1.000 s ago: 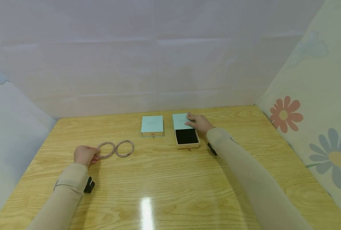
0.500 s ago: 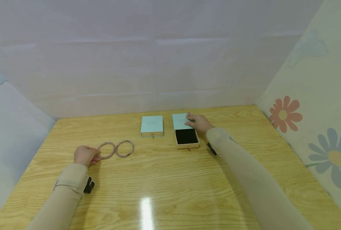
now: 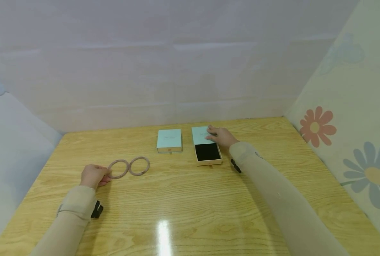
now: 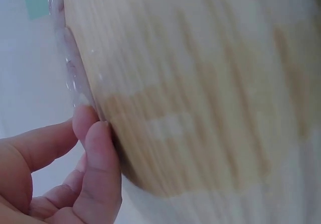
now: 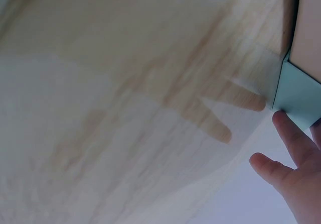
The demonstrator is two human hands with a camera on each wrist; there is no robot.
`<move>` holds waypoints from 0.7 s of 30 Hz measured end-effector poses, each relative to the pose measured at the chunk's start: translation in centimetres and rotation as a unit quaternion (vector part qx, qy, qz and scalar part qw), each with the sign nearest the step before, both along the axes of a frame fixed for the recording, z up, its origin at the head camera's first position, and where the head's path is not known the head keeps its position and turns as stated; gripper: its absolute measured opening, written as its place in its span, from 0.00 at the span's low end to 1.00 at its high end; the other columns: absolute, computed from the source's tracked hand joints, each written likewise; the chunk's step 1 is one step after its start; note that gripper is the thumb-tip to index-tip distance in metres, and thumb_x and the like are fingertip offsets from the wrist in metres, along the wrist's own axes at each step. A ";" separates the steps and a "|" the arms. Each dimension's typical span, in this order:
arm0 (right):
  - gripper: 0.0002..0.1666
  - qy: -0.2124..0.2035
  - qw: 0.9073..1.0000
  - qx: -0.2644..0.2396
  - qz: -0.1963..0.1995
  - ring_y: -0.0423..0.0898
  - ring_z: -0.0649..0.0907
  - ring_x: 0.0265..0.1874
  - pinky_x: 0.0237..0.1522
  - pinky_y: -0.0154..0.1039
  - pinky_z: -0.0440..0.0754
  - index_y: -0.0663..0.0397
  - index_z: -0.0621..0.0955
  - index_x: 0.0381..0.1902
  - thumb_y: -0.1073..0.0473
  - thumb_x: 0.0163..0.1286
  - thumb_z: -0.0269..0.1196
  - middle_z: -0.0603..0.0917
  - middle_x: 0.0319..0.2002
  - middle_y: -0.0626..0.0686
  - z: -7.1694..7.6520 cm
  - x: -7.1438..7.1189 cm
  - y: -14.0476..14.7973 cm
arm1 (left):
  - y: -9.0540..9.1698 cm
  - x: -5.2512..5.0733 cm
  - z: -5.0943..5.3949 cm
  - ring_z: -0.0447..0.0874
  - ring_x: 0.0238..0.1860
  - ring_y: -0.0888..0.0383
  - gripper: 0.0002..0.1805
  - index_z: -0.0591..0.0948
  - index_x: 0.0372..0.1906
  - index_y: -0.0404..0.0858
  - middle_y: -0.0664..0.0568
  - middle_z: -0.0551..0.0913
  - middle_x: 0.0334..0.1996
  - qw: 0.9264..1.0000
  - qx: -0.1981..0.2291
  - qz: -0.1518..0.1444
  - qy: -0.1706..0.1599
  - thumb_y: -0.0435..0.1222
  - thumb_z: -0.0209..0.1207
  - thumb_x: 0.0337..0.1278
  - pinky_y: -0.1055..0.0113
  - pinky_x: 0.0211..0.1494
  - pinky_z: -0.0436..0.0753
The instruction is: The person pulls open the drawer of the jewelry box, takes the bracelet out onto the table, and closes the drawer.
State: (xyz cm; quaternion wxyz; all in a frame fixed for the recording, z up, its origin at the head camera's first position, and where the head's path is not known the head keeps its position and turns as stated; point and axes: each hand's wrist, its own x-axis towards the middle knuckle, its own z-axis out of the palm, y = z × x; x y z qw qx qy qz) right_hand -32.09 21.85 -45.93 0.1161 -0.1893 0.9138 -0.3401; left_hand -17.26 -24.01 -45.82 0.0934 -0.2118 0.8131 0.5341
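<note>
At the table's left, my left hand pinches the edge of a pale, purplish bangle between thumb and fingertips. In the left wrist view, the bangle is seen nearly edge-on at the fingertips. A second, matching bangle lies just right of it; their rims look to touch. My right hand rests with fingers fairly straight on the right part of a light-blue drawer box. Its drawer, lined in black, is pulled out towards me. One fingertip touches the box's side in the right wrist view.
Another light-blue box, with its drawer in, stands left of the pulled-out one. Both are near the back of the wooden table. A pale wall covering rises behind, and a flower-printed one borders the right.
My left hand has shifted slightly left and towards me, with the pinched bangle moving a little. The right hand and both boxes stay as they were.
</note>
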 end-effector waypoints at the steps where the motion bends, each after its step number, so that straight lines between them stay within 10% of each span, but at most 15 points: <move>1: 0.35 -0.001 1.000 0.000 0.000 0.56 0.53 0.74 0.71 0.51 0.58 0.64 0.62 0.71 0.54 0.74 0.58 0.52 0.75 0.59 0.0 0.0 0.0 | 0.0 0.1 0.1 0.81 0.19 0.63 0.21 0.70 0.53 0.13 0.52 0.81 0.20 1.000 -0.001 -0.002 0.002 0.28 0.57 0.64 0.71 0.25 0.84; 21: 0.34 0.016 1.000 0.023 0.000 0.55 0.55 0.73 0.71 0.51 0.59 0.63 0.63 0.71 0.52 0.74 0.57 0.54 0.74 0.58 -0.2 -0.1 -0.1 | 2.9 0.9 1.6 0.81 0.21 0.60 0.21 0.71 0.56 0.15 0.26 0.78 0.44 0.989 -0.103 0.008 0.108 0.31 0.53 0.68 0.73 0.24 0.80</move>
